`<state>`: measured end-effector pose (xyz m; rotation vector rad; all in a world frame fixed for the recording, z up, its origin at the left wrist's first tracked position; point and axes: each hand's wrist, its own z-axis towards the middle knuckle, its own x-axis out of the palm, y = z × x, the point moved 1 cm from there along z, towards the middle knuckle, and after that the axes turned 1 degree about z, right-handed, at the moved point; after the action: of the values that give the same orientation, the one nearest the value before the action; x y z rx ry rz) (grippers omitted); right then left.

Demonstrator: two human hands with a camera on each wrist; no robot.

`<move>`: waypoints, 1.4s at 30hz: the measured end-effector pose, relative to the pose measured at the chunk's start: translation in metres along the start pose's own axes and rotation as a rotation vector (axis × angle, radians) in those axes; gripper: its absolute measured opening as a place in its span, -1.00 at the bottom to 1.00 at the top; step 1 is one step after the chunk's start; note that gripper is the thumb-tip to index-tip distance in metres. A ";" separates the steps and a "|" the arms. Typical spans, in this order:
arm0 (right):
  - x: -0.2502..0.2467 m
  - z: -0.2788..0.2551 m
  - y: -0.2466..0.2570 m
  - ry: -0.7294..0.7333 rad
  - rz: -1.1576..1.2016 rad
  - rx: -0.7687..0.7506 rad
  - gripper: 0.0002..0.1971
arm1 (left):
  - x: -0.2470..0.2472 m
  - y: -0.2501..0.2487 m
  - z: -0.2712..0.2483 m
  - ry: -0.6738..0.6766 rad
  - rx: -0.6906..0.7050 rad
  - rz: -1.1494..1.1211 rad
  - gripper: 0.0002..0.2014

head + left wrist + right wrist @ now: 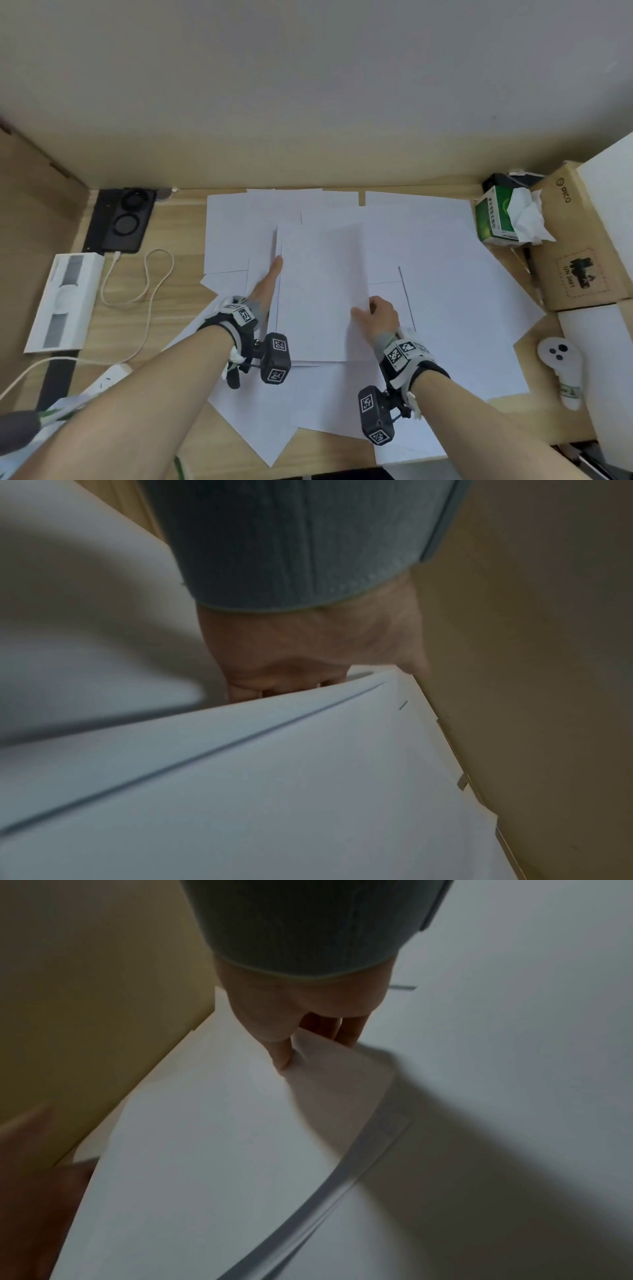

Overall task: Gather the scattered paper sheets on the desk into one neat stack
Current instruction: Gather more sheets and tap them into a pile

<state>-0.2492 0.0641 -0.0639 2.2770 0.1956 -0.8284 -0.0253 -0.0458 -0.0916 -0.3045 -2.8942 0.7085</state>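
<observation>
A small stack of white sheets [318, 291] lies in the middle of the wooden desk [178, 222], on top of the other scattered sheets [455, 274] that spread toward the back wall and the near edge. The left hand [265, 286] lies along the stack's left edge with its fingers [276, 265] straight and flat against it; in the left wrist view the fingers [246, 688] disappear behind the raised paper edge. The right hand [378, 317] grips the stack's right edge near the bottom, thumb [281, 1053] on top and the other fingers curled beneath, so the edge bows upward. On the left of the desk are a black charging pad [121, 219], a white cable [150, 274] and a white box [65, 298]. On the right stand a green tissue pack [496, 219], a cardboard box [575, 240] and a white controller [561, 366].
</observation>
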 end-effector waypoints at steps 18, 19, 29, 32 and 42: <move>-0.002 0.016 0.066 0.149 0.329 0.037 -0.79 | -0.019 -0.029 -0.057 -0.044 0.213 0.233 -0.70; -0.002 0.021 0.067 0.133 0.336 0.032 -0.85 | -0.020 -0.031 -0.058 -0.023 0.219 0.221 -0.75; -0.025 0.058 0.045 -0.234 0.136 0.000 -0.75 | -0.047 -0.042 -0.031 -0.427 0.058 0.572 -0.79; -0.030 0.061 0.034 -0.225 0.149 0.025 -0.74 | -0.034 -0.040 -0.028 -0.502 0.093 0.799 -0.77; -0.040 0.056 0.011 -0.199 0.172 0.030 -0.76 | -0.046 -0.034 -0.022 -0.495 0.222 0.809 -0.88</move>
<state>-0.3046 0.0227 -0.0644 2.1859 -0.1023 -0.9643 0.0178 -0.0761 -0.0605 -1.5016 -3.0187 1.3650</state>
